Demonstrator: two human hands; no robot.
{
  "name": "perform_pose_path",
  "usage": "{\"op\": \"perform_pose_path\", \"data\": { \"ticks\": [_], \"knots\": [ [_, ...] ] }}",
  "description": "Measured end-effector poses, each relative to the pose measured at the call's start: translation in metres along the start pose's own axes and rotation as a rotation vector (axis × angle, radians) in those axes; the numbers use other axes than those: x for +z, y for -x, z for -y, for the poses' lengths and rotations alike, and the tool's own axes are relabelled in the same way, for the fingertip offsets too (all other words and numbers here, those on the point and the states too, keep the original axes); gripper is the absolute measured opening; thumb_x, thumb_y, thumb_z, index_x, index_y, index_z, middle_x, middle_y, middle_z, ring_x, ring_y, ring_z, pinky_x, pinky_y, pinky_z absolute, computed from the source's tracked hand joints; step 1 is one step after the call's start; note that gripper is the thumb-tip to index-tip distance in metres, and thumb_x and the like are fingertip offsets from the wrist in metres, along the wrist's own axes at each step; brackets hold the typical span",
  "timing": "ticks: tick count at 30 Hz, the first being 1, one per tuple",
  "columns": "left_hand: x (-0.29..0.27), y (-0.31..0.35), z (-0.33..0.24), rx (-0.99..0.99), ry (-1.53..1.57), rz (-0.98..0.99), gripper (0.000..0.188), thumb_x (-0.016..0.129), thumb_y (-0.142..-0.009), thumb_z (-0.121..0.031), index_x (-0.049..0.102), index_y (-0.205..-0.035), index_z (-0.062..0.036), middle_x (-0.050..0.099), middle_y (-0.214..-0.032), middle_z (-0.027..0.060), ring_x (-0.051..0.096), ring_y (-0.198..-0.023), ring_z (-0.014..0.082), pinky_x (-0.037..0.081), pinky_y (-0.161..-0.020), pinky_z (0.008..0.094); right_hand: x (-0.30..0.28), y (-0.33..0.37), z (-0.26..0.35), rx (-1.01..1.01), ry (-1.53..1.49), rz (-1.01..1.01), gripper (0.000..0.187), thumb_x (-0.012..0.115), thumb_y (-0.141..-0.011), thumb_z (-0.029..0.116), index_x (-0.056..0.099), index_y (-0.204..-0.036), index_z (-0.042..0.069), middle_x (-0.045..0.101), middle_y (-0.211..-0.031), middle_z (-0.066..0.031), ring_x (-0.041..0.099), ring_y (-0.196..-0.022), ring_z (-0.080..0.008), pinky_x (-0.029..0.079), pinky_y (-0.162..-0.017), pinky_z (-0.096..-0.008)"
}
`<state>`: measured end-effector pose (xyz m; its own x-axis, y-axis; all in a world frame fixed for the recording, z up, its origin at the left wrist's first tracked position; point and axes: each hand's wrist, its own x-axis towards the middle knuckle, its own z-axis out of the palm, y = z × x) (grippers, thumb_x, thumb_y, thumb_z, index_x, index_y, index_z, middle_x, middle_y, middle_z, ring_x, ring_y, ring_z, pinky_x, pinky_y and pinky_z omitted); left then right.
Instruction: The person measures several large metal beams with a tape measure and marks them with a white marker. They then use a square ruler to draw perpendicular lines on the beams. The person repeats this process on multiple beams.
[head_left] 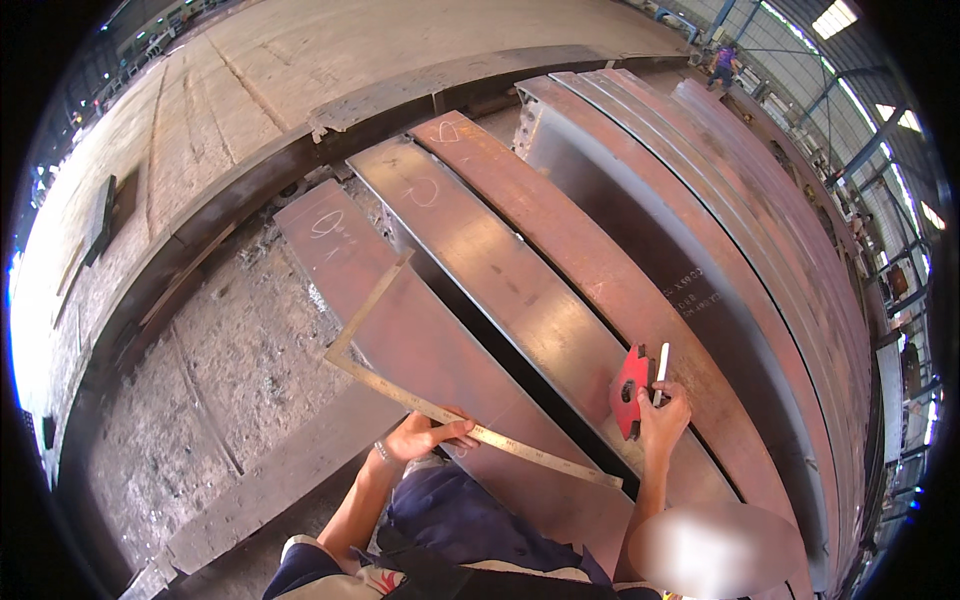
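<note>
A brass-coloured L-shaped framing square (385,386) is gripped by my left hand (428,436), fingers and thumb closed on its long arm. Its short arm lies across the nearest rusty steel beam (420,320), and the long arm reaches right, past that beam's edge. My right hand (664,414) holds a flat red welding magnet (633,372) with a dark central hole. Between the same fingers a slim white marking stick (664,358) points upward. This hand is above the second steel beam (500,285), which has a shiny worn patch. White handwritten marks show on the beams' far ends.
More steel beams (570,230) stand side by side to the right, with dark gaps between them. A long dark steel rail (250,180) curves across behind their far ends. Rough dirty ground (220,350) lies at left. Another person (723,66) is at the far right.
</note>
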<state>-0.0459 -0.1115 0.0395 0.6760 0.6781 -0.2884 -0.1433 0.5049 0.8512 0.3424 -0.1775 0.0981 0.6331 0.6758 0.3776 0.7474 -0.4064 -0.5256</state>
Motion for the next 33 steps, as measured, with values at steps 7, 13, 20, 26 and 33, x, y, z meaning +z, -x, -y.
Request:
{"op": "perform_pose_path", "data": {
  "ticks": [7,13,20,26,33],
  "knots": [
    [0.005,-0.003,-0.009,-0.025,-0.046,0.018,0.027,0.068,-0.099,-0.022,0.071,-0.108,0.0034,0.074,-0.101,0.0139,0.073,-0.09,0.0207,0.059,-0.079,0.0299,-0.014,-0.021,-0.024,0.344,-0.539,-0.025,0.021,0.073,-0.094,0.018,0.07,-0.103,-0.001,0.07,-0.087,-0.0091,0.069,-0.078,-0.0176,0.056,-0.068,-0.0309],
    [0.003,0.002,0.004,-0.002,-0.072,0.002,0.026,0.067,-0.1,-0.02,0.07,-0.108,0.0041,0.073,-0.101,0.0143,0.074,-0.091,0.0223,0.06,-0.08,0.0316,-0.035,-0.035,-0.042,0.411,-1.131,0.072,0.031,0.069,-0.096,0.014,0.06,-0.123,0.0,0.067,-0.092,-0.0073,0.068,-0.079,-0.0165,0.059,-0.075,-0.0311],
    [0.001,0.005,0.012,0.033,-0.043,0.0,0.025,0.064,-0.101,-0.018,0.069,-0.108,0.0055,0.074,-0.1,0.0142,0.074,-0.093,0.0207,0.06,-0.082,0.0302,-0.021,-0.056,-0.067,0.289,-1.002,0.161,0.017,0.057,-0.09,0.016,0.055,-0.076,0.008,0.046,-0.065,0.0031,0.049,-0.056,-0.0152,0.041,-0.055,-0.032],
    [0.007,0.011,0.005,0.019,-0.057,-0.011,0.027,0.064,-0.102,-0.019,0.068,-0.108,0.0072,0.073,-0.101,0.0147,0.074,-0.093,0.0211,0.06,-0.082,0.0302,0.005,-0.056,-0.057,0.08,-0.065,0.1,0.053,0.058,-0.1,0.046,0.06,-0.075,-0.001,0.062,-0.069,-0.0215,0.065,-0.07,-0.0396,0.048,-0.066,-0.0483],
    [0.012,0.017,0.005,0.018,-0.052,-0.032,0.025,0.064,-0.101,-0.017,0.068,-0.108,0.007,0.072,-0.1,0.0146,0.074,-0.092,0.0223,0.06,-0.083,0.0317,0.01,-0.039,-0.007,0.001,0.283,0.226,0.053,0.077,-0.083,0.052,0.071,-0.077,0.0,0.069,-0.073,-0.0223,0.07,-0.074,-0.0417,0.052,-0.069,-0.0496]
  ]
}}
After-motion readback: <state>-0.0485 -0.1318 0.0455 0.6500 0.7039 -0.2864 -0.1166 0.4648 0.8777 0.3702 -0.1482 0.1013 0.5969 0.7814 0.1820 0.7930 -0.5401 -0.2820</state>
